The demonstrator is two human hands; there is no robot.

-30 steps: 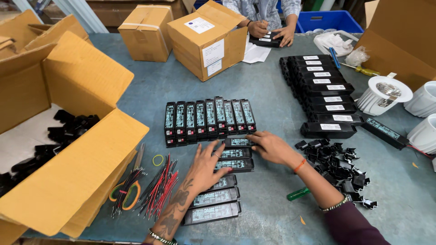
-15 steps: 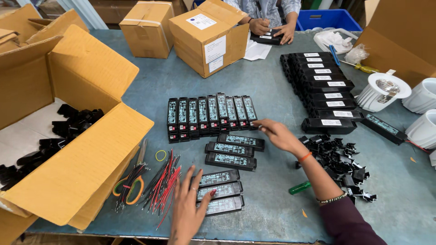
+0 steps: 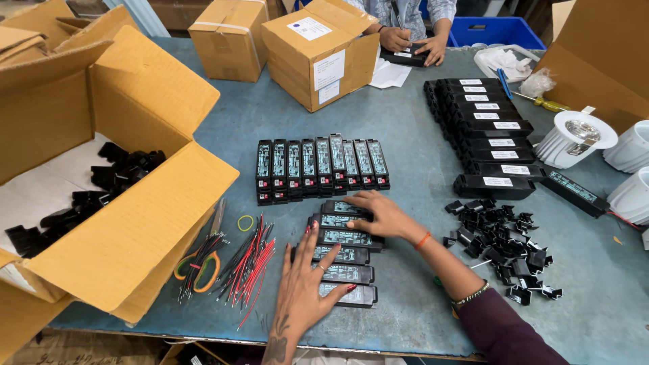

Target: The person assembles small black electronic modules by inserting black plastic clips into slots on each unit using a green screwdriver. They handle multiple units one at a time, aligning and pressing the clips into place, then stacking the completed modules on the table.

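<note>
resting open and flat on the driver column (image 3: 341,253), both hands, left hand (image 3: 304,290) near the surface (image 3: 419,318) edge, right hand (image 3: 382,215) beyond; lowest drivers part hidden.

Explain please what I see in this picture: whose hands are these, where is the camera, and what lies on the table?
The camera sits on a person's head and looks down at a blue-grey table. The two hands at the bottom are that person's own. The left hand lies flat on a column of black modules; the right hand rests on the top of that column. Neither lifts anything. Behind them stands a row of modules on edge. Left of them lie wires and an open box of black parts. Right are small clips, black cases and white lamps. Another person's hands work at the far edge.
</note>
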